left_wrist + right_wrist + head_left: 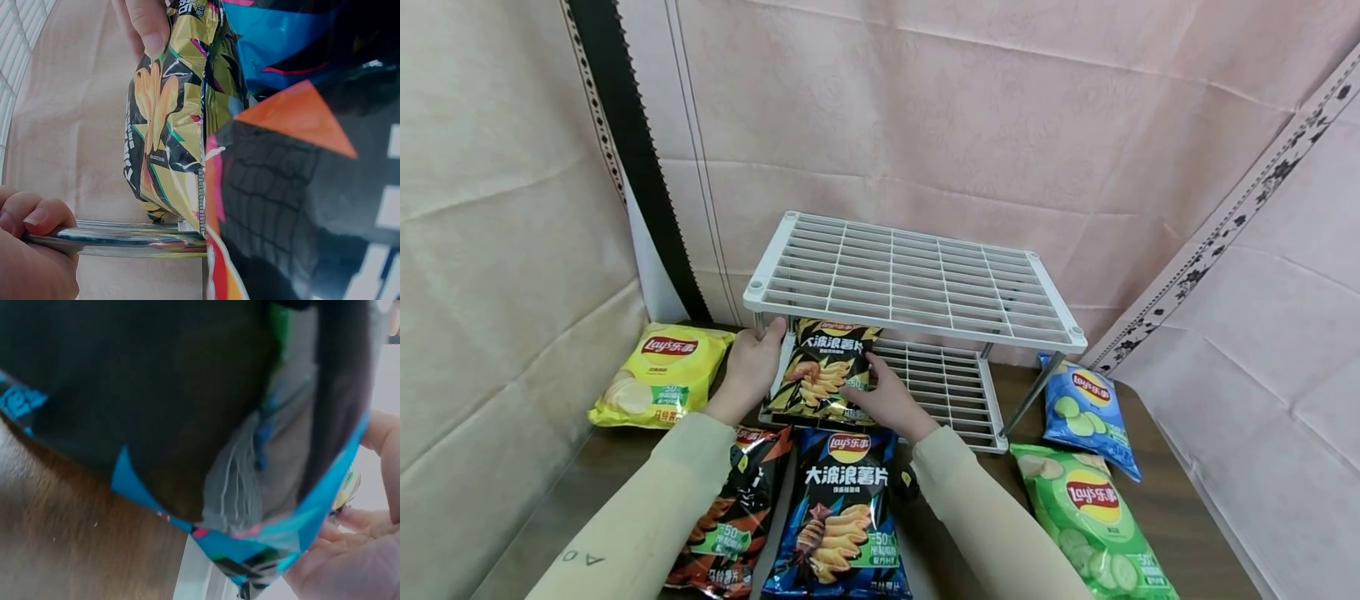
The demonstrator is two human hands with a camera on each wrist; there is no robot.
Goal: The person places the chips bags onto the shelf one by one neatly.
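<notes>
A black-and-gold bag of potato chips [820, 375] sits tilted back on the lower shelf [951, 400] at the left end of a white two-tier rack [917, 279]. My right hand [891, 404] holds that bag by its right side, the thumb on its front. At the rack's front left corner, my left hand [751, 371] grips a metal post [144, 240], its fingers curled round it in the left wrist view. In front of the rack lie a blue-and-black chip bag [846, 517] and a red-and-black one [737, 517]. These nearer bags block much of both wrist views.
A yellow chip bag [662, 375] lies left of the rack. To the right are a light blue bag [1090, 412] and a green bag [1093, 521] on the brown table [1180, 500]. Pink cloth [1000, 117] hangs behind and at both sides.
</notes>
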